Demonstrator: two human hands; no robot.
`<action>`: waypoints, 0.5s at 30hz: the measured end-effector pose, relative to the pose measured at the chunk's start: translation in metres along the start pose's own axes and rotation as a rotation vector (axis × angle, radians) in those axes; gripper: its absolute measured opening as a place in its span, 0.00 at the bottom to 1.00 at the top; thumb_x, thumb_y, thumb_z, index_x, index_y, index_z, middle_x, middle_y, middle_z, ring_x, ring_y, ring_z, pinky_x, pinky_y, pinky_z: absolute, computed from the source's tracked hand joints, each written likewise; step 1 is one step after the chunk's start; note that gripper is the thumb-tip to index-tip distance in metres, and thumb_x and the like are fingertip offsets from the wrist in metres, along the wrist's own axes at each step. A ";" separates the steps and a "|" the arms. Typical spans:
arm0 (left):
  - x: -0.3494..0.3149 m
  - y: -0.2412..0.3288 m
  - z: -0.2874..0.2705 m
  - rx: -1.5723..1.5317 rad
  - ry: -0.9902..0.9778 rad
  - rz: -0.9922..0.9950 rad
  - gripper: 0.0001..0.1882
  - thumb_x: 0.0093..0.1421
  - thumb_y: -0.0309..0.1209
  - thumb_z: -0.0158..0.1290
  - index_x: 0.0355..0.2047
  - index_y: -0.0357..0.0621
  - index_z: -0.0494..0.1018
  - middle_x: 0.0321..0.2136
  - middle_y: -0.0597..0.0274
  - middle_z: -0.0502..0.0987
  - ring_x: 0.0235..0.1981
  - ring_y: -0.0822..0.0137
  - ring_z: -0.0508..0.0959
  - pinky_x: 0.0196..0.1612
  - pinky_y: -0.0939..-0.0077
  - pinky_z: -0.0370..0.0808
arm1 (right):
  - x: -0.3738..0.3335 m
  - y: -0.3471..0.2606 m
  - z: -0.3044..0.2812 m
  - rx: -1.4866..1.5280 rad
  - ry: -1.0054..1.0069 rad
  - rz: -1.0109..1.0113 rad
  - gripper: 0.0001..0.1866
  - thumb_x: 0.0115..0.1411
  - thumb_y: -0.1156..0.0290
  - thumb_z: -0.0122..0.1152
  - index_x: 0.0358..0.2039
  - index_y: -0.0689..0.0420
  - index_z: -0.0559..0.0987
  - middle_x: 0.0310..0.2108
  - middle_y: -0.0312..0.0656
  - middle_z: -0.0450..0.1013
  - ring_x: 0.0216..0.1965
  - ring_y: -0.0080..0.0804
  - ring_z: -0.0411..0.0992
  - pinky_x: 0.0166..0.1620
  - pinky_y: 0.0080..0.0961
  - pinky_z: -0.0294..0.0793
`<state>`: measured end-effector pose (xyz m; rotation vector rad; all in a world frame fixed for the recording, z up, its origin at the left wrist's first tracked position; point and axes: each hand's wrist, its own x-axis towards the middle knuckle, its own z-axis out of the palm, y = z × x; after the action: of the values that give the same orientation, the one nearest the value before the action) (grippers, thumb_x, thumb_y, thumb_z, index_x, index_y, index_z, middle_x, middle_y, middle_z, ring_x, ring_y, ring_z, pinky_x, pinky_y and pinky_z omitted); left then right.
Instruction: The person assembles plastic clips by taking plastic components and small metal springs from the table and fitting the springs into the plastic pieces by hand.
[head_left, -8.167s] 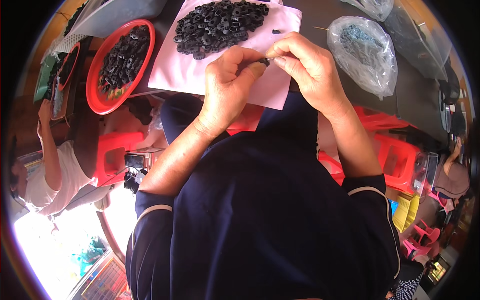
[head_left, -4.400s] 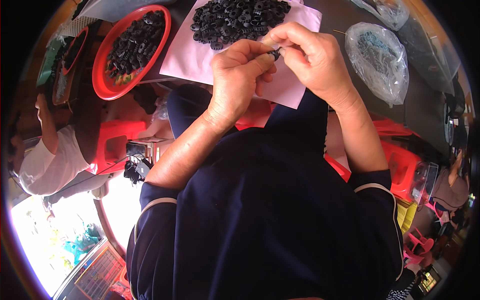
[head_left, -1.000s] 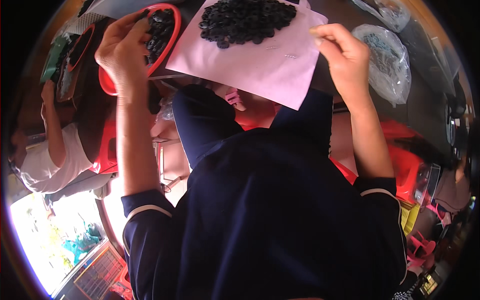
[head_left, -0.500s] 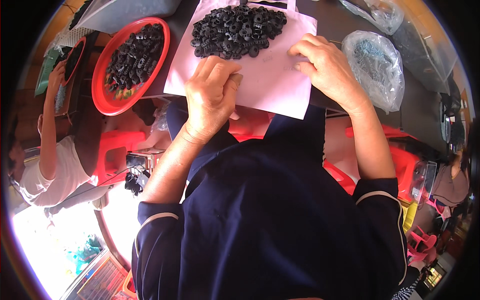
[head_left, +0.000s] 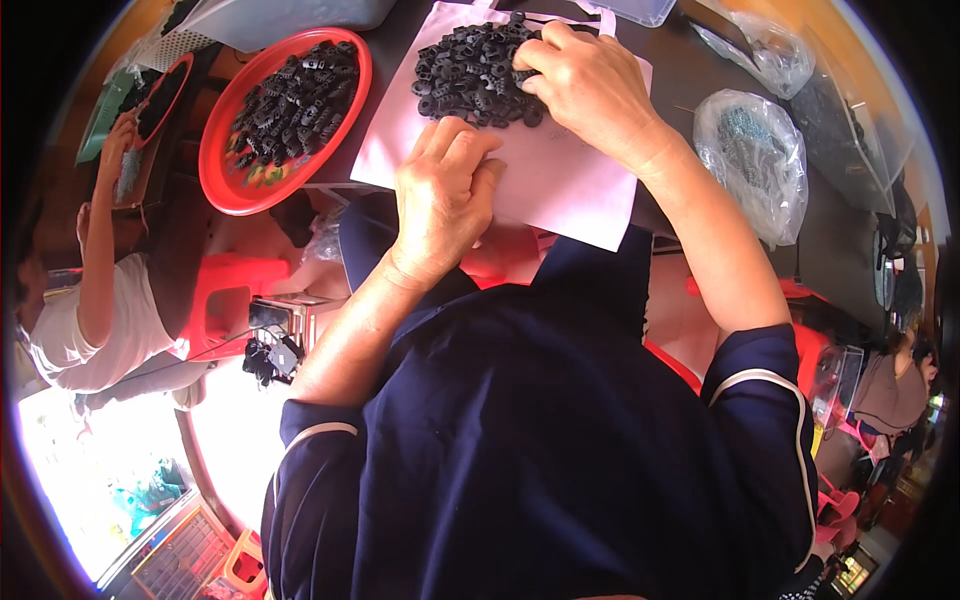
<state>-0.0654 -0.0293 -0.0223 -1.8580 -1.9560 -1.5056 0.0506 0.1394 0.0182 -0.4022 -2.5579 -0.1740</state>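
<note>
A heap of small black plastic parts lies on a pale pink cloth bag on the dark table before me. At the heap's right side, my right hand has its fingertips and thumb bent in against the black parts, gripping at one of them. My left hand hovers over the near left part of the bag, just below the heap. Its fingers are curled and pressed to the thumb; whatever they hold is hidden.
Left of the bag stands a red round tray with more black parts. A clear plastic bag holding small metallic-looking pieces lies on the right. A grey bin stands at the back left. Another person's arm works at the far left.
My right hand has moved left and away from me, from the bare cloth to the heap. My left hand stays curled near the bag's near left part. The view has shifted slightly.
</note>
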 end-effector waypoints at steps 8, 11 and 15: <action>0.005 0.026 -0.013 -0.567 0.028 -0.531 0.11 0.58 0.24 0.60 0.42 0.36 0.79 0.31 0.63 0.79 0.27 0.75 0.75 0.30 0.79 0.72 | -0.012 -0.012 -0.031 0.530 0.130 0.120 0.06 0.56 0.77 0.64 0.35 0.58 0.80 0.32 0.37 0.73 0.32 0.30 0.75 0.37 0.24 0.74; 0.011 0.032 -0.008 -1.095 0.040 -0.689 0.16 0.61 0.25 0.60 0.48 0.29 0.75 0.32 0.59 0.80 0.26 0.73 0.75 0.27 0.82 0.70 | -0.035 -0.042 -0.035 0.850 0.238 0.269 0.08 0.52 0.80 0.67 0.33 0.62 0.78 0.29 0.41 0.72 0.27 0.31 0.73 0.32 0.25 0.72; 0.004 0.041 0.002 -1.342 0.052 -0.879 0.11 0.63 0.22 0.56 0.45 0.30 0.76 0.31 0.55 0.79 0.25 0.71 0.76 0.25 0.80 0.72 | -0.057 -0.065 -0.016 0.709 0.469 0.284 0.07 0.50 0.80 0.67 0.28 0.59 0.76 0.26 0.41 0.71 0.26 0.39 0.73 0.30 0.30 0.71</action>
<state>-0.0331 -0.0333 0.0026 -0.8569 -1.9008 -3.6874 0.0842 0.0608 -0.0020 -0.3788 -1.9092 0.6489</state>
